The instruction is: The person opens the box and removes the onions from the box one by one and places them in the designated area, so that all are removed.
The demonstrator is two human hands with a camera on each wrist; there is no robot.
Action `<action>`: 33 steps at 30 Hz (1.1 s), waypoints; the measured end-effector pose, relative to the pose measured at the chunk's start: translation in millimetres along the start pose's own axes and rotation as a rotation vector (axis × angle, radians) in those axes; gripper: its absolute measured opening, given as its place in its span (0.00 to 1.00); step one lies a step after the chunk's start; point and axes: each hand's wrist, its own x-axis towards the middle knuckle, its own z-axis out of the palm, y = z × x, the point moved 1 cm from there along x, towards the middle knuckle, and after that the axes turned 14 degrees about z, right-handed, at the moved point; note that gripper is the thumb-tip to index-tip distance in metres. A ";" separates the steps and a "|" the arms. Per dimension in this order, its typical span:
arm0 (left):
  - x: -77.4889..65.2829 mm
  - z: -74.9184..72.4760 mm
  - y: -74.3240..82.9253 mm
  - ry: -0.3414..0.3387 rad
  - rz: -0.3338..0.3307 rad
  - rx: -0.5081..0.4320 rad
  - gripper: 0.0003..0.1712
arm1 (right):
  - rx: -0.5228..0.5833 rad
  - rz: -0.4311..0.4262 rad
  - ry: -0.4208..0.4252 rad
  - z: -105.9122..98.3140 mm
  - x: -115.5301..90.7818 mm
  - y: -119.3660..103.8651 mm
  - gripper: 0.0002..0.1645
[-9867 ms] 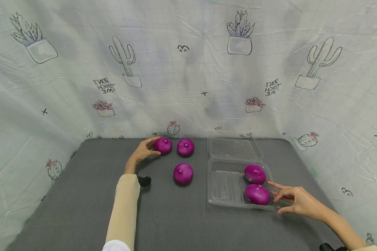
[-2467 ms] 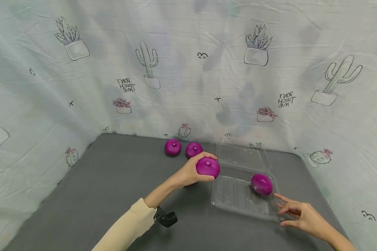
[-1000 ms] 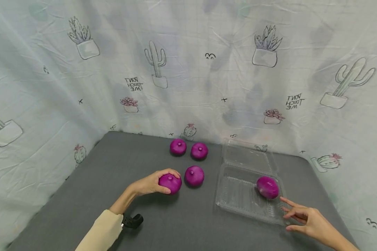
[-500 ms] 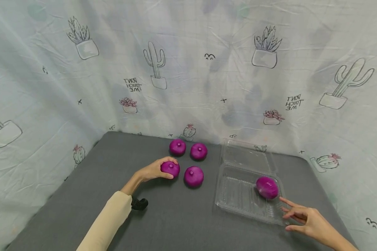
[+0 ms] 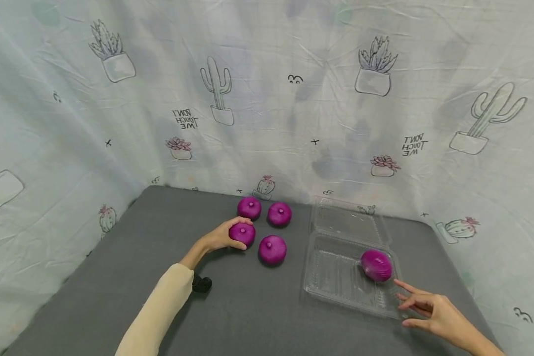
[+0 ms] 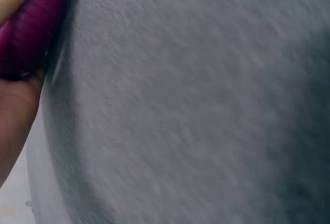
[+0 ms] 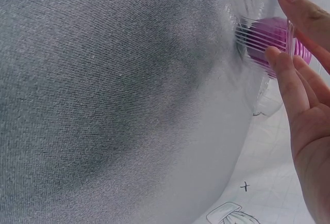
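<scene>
My left hand [image 5: 220,237] grips a red onion [image 5: 242,234], thumb on the near side and fingers over the far side. In the left wrist view this onion [image 6: 32,28] sits between thumb and fingers, low over the grey cloth. Three more red onions are grouped around it: one at the back left [image 5: 249,208], one at the back right [image 5: 279,214] and one at the front right [image 5: 272,249]. My right hand [image 5: 433,314] is at the right wall of a clear plastic clamshell box [image 5: 309,267], fingertips touching it, thumb apart. One red onion [image 5: 376,265] lies on its side inside the box.
The box's clear lid [image 5: 347,220] is folded back toward the curtain [image 5: 267,123], which is printed with cacti and encloses the table. Grey cloth [image 5: 249,311] covers the tabletop. A black strap [image 5: 201,284] is on my left wrist.
Earlier the box held two onions; now it holds one. My left hand has carried an onion leftward from beside the box, then back toward the rear onions. The right hand stays at the box.
</scene>
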 end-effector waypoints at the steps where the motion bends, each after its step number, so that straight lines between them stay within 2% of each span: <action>1: -1.2 -0.6 0.4 -0.001 0.002 0.014 0.41 | -0.004 -0.002 0.004 0.2 -0.6 0.2 0.16; 6: -8.7 -3.5 2.9 -0.001 -0.020 0.040 0.49 | -0.005 -0.011 0.004 0.1 -2.2 1.0 0.17; 13: -9.7 -0.8 9.0 -0.038 0.025 0.028 0.53 | -0.013 -0.040 0.021 0.3 -2.8 1.2 0.17; 22: -13.8 -2.5 9.4 -0.030 0.020 0.044 0.45 | -0.027 -0.049 0.039 1.2 -2.6 1.8 0.18; 33: -15.1 -8.1 15.4 -0.049 0.021 -0.003 0.49 | -0.029 -0.034 0.032 0.3 -1.8 2.2 0.18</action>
